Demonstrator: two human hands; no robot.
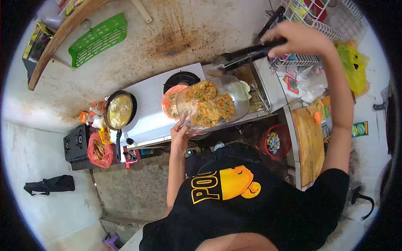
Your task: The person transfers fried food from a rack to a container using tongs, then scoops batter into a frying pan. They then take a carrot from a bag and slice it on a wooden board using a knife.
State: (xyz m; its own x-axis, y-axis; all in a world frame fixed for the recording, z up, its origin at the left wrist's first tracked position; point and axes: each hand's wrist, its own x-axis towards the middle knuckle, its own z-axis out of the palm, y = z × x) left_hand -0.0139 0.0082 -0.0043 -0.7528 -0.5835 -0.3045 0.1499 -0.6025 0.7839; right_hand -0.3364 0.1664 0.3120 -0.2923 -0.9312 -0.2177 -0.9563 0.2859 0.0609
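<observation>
My left hand (180,133) grips the near left rim of a clear plastic container (238,104), its fingers closed on the edge. Several orange-brown fritters (215,111) flecked with green lie inside. Up at the right, my right hand (299,39) is closed round the handle of black tongs (247,56), whose far end hangs above the container's back edge, apart from the fritters. Partly behind the container sits an orange-rimmed plate (169,104) with pale food on it. At the left, a frying pan (133,109) holds yellowish contents.
The white stove top (144,98) has a black burner (181,79) at the back. A wire dish rack (301,60) stands at the right, with a wooden board (307,144) nearer. Below are a red basket (284,146) and, far left, a red plastic bag (100,157).
</observation>
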